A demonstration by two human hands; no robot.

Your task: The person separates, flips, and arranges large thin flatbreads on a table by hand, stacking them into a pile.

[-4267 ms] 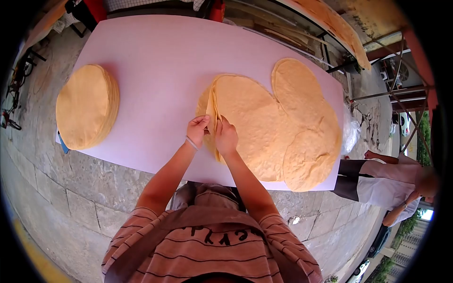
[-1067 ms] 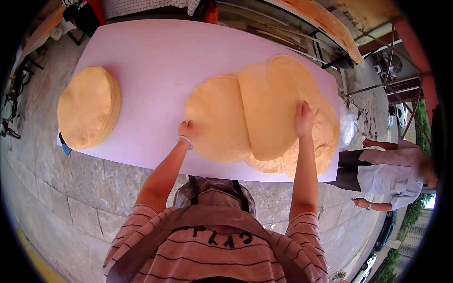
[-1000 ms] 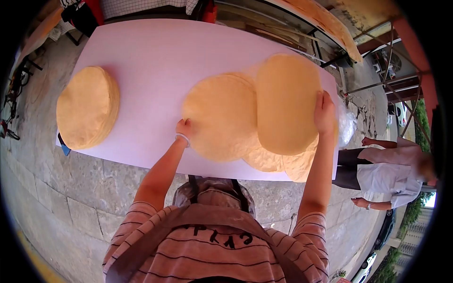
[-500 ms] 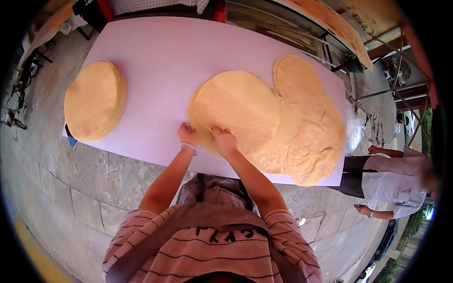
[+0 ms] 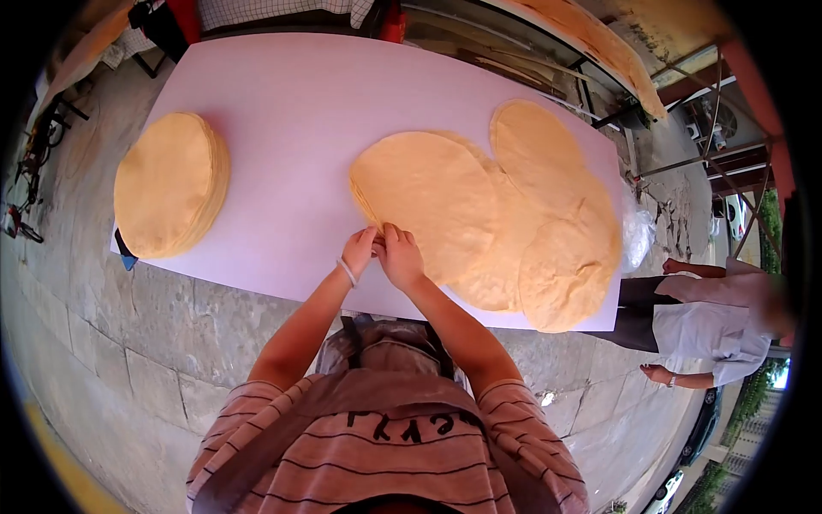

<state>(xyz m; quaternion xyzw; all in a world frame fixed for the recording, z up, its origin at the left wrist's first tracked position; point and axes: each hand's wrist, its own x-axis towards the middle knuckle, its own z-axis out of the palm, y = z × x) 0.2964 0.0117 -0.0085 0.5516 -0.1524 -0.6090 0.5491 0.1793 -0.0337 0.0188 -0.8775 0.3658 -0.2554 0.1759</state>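
Thin round yellow sheets lie overlapped on the right half of the pale pink table. At the near left edge of the uppermost round sheet, my left hand is pinched closed on the rim. My right hand sits right beside it, its fingers closed on the same edge. The fingertips of both hands almost touch. Further right, more wrinkled sheets spread toward the table's end. A neat, thick stack of round sheets stands at the table's left end.
Clear plastic hangs by the table's right end. Beyond it stands another person in a light top. A blue object pokes out under the left stack. Behind the table are planks and a long board with sheets on it.
My right hand first swung right with a sheet, then came back beside my left hand. Since half a second ago both hands have drawn together at the rim, and the top sheet lies flatter over the pile.
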